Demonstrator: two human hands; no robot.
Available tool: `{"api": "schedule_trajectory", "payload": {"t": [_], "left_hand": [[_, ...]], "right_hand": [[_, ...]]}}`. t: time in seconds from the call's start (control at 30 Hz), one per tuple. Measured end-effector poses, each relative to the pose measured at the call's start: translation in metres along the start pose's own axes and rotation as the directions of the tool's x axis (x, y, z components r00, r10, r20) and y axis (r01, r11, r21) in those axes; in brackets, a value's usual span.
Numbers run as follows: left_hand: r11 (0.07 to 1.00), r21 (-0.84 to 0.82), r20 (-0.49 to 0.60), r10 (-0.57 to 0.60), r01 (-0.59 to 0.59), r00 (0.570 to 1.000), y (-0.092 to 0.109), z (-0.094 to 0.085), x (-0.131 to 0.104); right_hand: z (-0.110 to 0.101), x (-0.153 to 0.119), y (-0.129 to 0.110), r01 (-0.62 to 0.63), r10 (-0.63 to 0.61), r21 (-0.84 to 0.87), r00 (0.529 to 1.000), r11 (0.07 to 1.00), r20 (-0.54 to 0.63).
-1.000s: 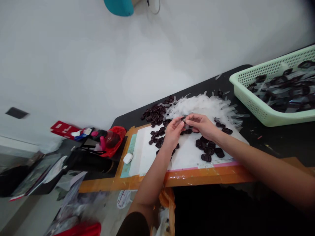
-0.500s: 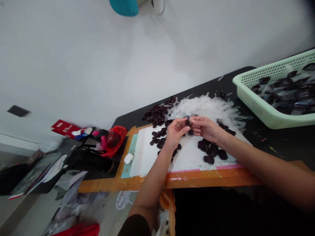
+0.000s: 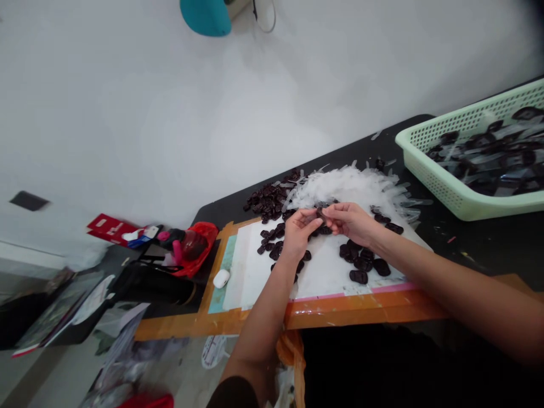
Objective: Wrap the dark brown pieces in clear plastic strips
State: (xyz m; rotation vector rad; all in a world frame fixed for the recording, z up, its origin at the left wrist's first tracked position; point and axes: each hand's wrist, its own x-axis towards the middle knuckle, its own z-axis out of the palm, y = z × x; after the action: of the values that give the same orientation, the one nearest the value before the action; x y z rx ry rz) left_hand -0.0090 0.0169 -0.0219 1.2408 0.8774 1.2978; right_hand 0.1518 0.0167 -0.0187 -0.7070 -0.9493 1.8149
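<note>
My left hand (image 3: 298,231) pinches a small dark piece (image 3: 319,213) between thumb and fingers, over the white work surface. Close against it, my right hand (image 3: 352,222) has its thumb and fingertips closed at the same piece, whose details are too small to make out. Glossy dark brown pieces (image 3: 364,264) lie loose around both hands, some to the left and some to the right. Just beyond the fingers spreads a heap of translucent white strips (image 3: 352,184). A denser pile of small dark pieces (image 3: 268,199) sits to its left.
A pale green basket (image 3: 457,201) of dark pieces and clear strips stands at the right. Orange tape (image 3: 361,310) edges the board. At the left are a white earbud case (image 3: 221,278), a red basket (image 3: 209,235) and a black cylindrical container (image 3: 157,283). A wall rises behind.
The view has shifted slightly. My right fingertips have closed further over the dark piece, which shows less between the hands. Both hands stay over the same spot.
</note>
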Motion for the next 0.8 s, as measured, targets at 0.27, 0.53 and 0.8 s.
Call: {"api": "schedule_trajectory", "payload": {"t": [0.27, 0.53, 0.8], "left_hand": [[0.979, 0.143, 0.049, 0.137, -0.143, 0.989, 0.0043, 0.0002, -0.0004], [0.947, 0.195, 0.090, 0.243, -0.257, 0.966, 0.0019, -0.0036, 0.0011], [0.942, 0.221, 0.125, 0.231, -0.254, 0.965, 0.0007, -0.0054, -0.0010]], "right_hand": [[0.0015, 0.0018, 0.0058, 0.063, -0.063, 0.004, 0.997, 0.998, -0.051], [0.0015, -0.0001, 0.0032, 0.105, -0.106, 0.046, 0.994, 0.993, 0.040], [0.0021, 0.0004, 0.0053, 0.160, -0.159, -0.040, 0.987, 0.986, 0.010]]}}
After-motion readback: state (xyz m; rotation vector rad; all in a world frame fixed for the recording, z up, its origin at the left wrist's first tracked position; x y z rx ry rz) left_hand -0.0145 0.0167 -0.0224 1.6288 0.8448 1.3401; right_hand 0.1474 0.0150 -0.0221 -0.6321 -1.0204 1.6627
